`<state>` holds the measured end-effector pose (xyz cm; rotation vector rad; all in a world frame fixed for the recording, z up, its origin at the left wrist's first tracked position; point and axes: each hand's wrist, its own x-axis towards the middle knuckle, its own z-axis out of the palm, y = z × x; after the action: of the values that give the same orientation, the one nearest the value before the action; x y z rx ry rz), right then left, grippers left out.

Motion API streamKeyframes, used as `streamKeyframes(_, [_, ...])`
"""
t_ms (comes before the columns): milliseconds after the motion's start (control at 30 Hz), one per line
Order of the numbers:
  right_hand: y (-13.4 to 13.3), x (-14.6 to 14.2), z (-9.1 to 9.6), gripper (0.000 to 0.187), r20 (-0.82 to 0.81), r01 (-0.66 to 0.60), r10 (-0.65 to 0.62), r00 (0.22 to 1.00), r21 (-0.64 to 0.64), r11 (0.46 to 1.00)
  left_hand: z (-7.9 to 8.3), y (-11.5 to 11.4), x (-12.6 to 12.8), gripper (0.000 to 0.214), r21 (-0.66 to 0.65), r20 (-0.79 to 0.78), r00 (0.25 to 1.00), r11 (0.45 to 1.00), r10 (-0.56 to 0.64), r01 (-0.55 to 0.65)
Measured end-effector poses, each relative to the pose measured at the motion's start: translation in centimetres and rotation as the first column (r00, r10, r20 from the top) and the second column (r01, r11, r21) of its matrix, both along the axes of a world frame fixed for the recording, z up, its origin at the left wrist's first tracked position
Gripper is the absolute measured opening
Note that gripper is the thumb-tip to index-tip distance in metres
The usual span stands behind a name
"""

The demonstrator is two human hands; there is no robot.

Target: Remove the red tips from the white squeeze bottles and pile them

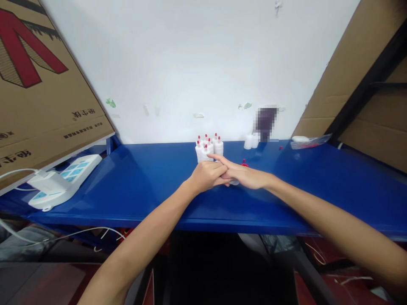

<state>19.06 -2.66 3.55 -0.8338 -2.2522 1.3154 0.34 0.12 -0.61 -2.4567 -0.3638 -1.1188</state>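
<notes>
"So, how much of your own grip can you see?"

"Little. My left hand (205, 174) and right hand (246, 174) overlap above the counter (143, 178), and a whitish piece (234, 182) peeks out beneath, mostly covered. Whether either hand's fingers are clamped on it, I cannot tell. My right forefinger juts out to the left, its tip in front of the red-tipped bottles (218, 147); contact is unclear."

"Where do those stand?"

"Upright, clustered just beyond my hands, near the wall (190, 63). My hands hide the nearest ones' lower parts. Some red pieces (244, 163) show only partly behind my right hand."

"And farther off?"

"Two white containers (251, 142) sit by the wall, beside a pixelated dark patch (266, 123) I can't make out."

"Your room to move?"

"Blue surface stretches leftward to the power strip (73, 176), and rightward past a plastic bag (313, 142) at the back. The front edge runs under both forearms. Cardboard (63, 97) flanks the left, cut off by the view."
</notes>
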Motion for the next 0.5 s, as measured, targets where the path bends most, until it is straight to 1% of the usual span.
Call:
streamKeyframes(67, [0.3, 0.0, -0.5, 0.073, -0.023, 0.045, -0.042, 0.999, 0.161, 0.986, 0.1, 0.1, -0.2, 0.051, -0.062, -0.019, 0.999, 0.998, 0.032, -0.034])
streamKeyframes(133, [0.7, 0.3, -0.9, 0.065, -0.064, 0.122, -0.107, 0.992, 0.307, 0.944, 0.3, 0.2, -0.5, 0.055, -0.117, -0.028, 0.997, 0.99, 0.076, -0.079])
streamKeyframes(167, [0.8, 0.4, -1.1, 0.062, -0.093, 0.161, -0.137, 0.986, 0.348, 0.924, 0.4, 0.3, -0.7, 0.056, -0.139, -0.03, 0.995, 0.985, 0.098, -0.101])
streamKeyframes(233, [1.2, 0.7, -1.3, 0.059, -0.154, 0.222, -0.176, 0.972, 0.369, 0.902, 0.6, 0.3, -1.1, 0.058, -0.18, -0.035, 0.99, 0.974, 0.134, -0.138])
streamKeyframes(333, [1.8, 1.0, -1.4, 0.051, -0.229, 0.304, -0.236, 0.944, 0.336, 0.892, 0.9, 0.2, -1.4, 0.059, -0.251, -0.085, 0.981, 0.949, 0.174, -0.19])
streamKeyframes(433, [2.6, 1.1, -1.4, 0.042, -0.237, 0.387, -0.324, 0.916, 0.303, 0.871, 1.0, 0.2, -1.3, 0.057, -0.32, -0.173, 0.966, 0.916, 0.194, -0.241])
streamKeyframes(500, [3.1, 1.2, -1.4, 0.033, -0.216, 0.439, -0.387, 0.896, 0.321, 0.839, 0.9, 0.2, -1.1, 0.055, -0.345, -0.221, 0.956, 0.901, 0.195, -0.264])
